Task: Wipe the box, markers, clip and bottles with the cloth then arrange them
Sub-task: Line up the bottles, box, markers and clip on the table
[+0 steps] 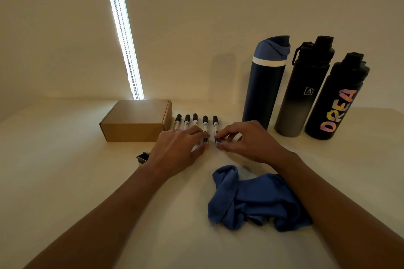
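Both hands hover over the five markers (pixel 195 123) between box (pixel 135 120) and bottles (pixel 306 87) — left hand (pixel 178 148) loosely curled on them, right hand (pixel 242 140) pinching the rightmost — a nudge could roll the row askew.

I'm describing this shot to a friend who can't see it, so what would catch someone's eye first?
Probably the bright strip of light slanting down the wall at the back left, then the three tall bottles standing at the right, one with colourful lettering. At the centre, the left hand and right hand meet over a row of markers, with a crumpled blue cloth lying nearer the camera.
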The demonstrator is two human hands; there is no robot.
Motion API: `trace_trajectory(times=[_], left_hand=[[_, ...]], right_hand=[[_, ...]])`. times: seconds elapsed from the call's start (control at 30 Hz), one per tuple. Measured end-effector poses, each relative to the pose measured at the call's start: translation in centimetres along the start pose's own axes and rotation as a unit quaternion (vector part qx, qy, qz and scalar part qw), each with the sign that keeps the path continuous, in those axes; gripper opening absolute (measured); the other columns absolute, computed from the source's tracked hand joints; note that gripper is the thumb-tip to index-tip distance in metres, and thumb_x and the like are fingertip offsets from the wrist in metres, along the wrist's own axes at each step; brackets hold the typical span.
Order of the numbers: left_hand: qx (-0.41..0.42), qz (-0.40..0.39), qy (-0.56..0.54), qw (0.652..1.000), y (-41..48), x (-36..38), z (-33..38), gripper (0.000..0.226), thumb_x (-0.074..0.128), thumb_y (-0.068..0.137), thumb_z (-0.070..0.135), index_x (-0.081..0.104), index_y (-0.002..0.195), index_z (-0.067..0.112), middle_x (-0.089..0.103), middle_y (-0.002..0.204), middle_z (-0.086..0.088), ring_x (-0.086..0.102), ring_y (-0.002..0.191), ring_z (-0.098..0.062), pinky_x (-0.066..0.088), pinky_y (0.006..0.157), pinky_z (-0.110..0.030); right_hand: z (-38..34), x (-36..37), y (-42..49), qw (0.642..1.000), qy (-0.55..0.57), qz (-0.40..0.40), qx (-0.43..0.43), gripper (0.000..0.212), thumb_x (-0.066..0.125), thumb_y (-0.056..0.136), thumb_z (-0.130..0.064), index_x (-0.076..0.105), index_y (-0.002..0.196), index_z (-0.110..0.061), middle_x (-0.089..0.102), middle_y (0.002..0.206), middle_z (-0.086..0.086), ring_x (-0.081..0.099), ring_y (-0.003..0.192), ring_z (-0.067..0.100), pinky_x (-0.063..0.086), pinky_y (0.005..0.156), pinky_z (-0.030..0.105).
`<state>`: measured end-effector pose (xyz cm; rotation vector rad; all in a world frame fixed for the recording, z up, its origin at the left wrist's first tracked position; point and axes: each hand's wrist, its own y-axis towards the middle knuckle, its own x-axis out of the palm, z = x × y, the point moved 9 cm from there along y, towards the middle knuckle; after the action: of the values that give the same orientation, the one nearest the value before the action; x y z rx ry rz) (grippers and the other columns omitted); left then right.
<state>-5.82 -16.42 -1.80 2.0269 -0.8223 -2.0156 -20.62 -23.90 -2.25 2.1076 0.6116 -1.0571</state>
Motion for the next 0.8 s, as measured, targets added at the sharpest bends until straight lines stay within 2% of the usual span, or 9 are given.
trace_trajectory(times=[0.43, 0.6, 0.8], left_hand=[[-0.004, -0.014, 0.011, 1.0, 0.12, 0.19, 0.05, 0.038, 0.046, 0.106, 0.056, 0.061, 0.138, 0.043, 0.063, 0.136, 0.02, 0.071, 0.091, -0.004, 0.036, 0.06, -0.018], [-0.009, -0.016, 0.012, 1.0, 0.15, 0.33, -0.04, 0.039, 0.045, 0.106, 0.056, 0.06, 0.139, 0.043, 0.063, 0.136, 0.02, 0.071, 0.091, -0.005, 0.044, 0.062, -0.02], [-0.008, -0.021, 0.016, 1.0, 0.17, 0.53, -0.06, 0.04, 0.043, 0.106, 0.056, 0.059, 0.14, 0.043, 0.062, 0.138, 0.02, 0.07, 0.093, -0.005, 0.046, 0.063, -0.02]], right_hand=[[-0.22, 0.03, 0.03, 1.0, 0.002, 0.0, -0.005, 0.031, 0.074, 0.083, -0.05, 0.072, 0.112, -0.04, 0.068, 0.099, -0.025, 0.063, 0.09, -0.003, 0.054, 0.073, 0.014], [-0.35, -0.16, -0.03, 1.0, 0.007, 0.006, -0.007, 0.031, 0.074, 0.083, -0.05, 0.072, 0.112, -0.039, 0.069, 0.099, -0.024, 0.064, 0.09, -0.002, 0.053, 0.072, 0.013], [-0.24, -0.08, -0.01, 1.0, -0.005, 0.011, -0.004, 0.032, 0.073, 0.083, -0.054, 0.072, 0.111, -0.038, 0.069, 0.097, -0.022, 0.063, 0.089, -0.003, 0.054, 0.073, 0.014]])
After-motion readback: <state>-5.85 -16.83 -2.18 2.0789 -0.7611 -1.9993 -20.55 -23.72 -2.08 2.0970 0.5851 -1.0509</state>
